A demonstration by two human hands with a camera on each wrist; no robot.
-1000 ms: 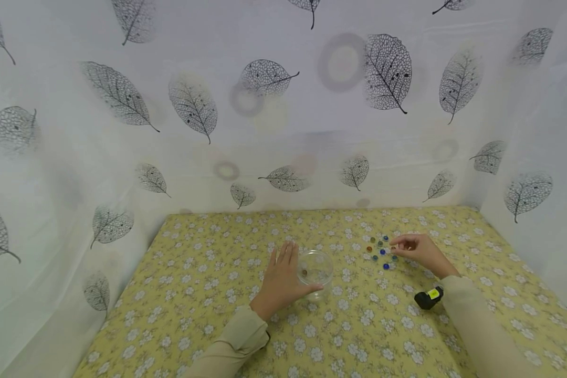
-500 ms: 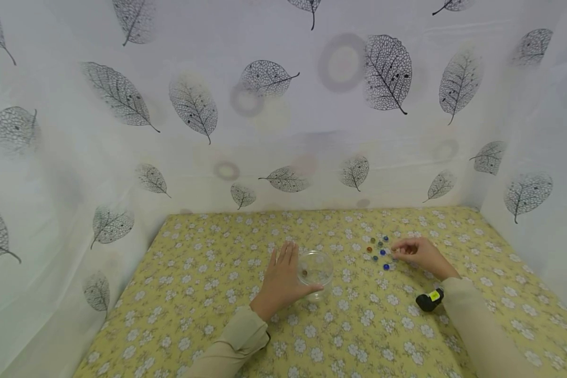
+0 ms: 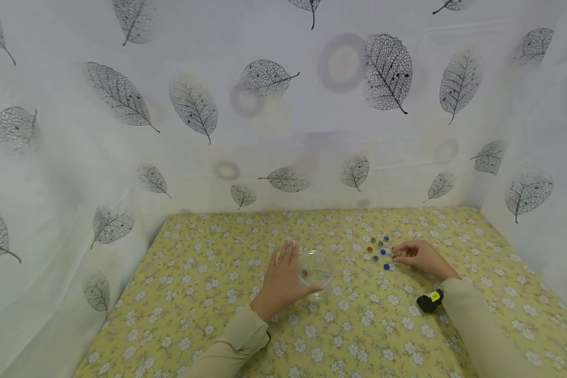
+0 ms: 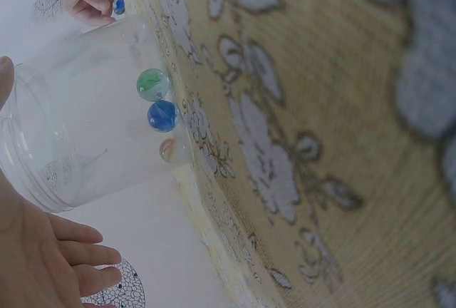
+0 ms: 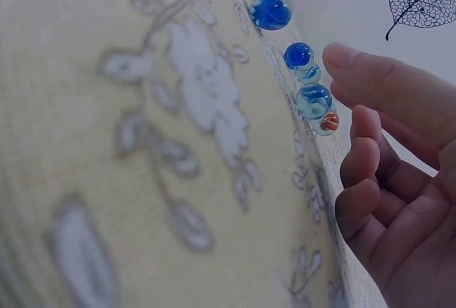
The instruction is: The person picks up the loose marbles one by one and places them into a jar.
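Note:
My left hand (image 3: 280,281) lies against the side of a clear plastic jar (image 3: 328,268), fingers straight and thumb spread across its near side. Inside the jar, the left wrist view shows a green marble (image 4: 153,84), a blue marble (image 4: 163,115) and a pale marble with an orange swirl (image 4: 171,150). My right hand (image 3: 425,258) is low over the table at a loose group of marbles, thumb and index fingertips right at a marble (image 3: 395,257) on the group's right side. I cannot tell whether they pinch it. The other right fingers are curled in.
Several more marbles lie left of the right hand, among them a blue marble (image 3: 386,267) and an orange marble (image 3: 369,249). A yellow flowered cloth (image 3: 217,304) covers the table. White leaf-print curtains (image 3: 293,131) hang behind and at both sides.
My right hand has shifted slightly toward me, its fingertips now lower over the right side of the marbles. The left hand and the jar have stayed put.

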